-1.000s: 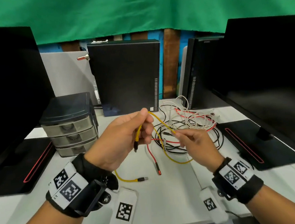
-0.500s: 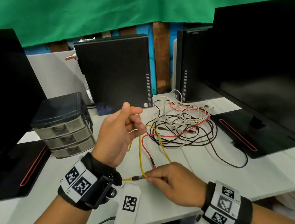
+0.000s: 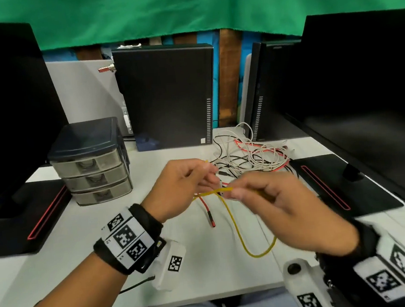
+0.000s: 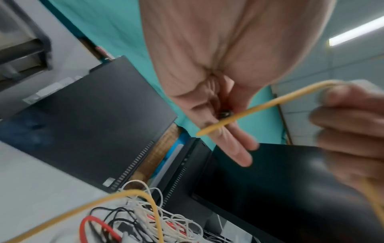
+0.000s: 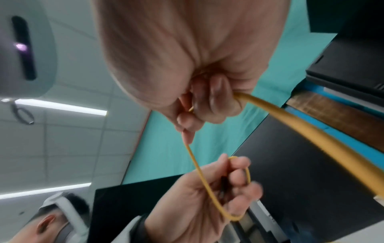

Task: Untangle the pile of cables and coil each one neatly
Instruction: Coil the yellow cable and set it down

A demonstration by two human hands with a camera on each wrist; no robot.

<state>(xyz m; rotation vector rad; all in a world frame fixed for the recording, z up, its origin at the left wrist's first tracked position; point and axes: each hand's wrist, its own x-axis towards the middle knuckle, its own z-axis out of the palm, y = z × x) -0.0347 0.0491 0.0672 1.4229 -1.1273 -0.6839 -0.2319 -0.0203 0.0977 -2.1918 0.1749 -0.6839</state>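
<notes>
While we hold the thin yellow rubbery cable [image 3: 237, 226] above the middle of the white tabletop [image 3: 206, 270], our left hand [image 3: 182, 187] pinches one end and our right hand [image 3: 271, 201] grips it close by. We think coiling has started; next, wrap another loop. The tangled pile of white, black and red cables [image 3: 253, 158] waits near the back edge.

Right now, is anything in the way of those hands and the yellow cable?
No. Both hands already grip the yellow cable: the left hand pinches one part, the right hand another. The tangled pile lies behind them on the desk, with a red cable trailing underneath.
</notes>
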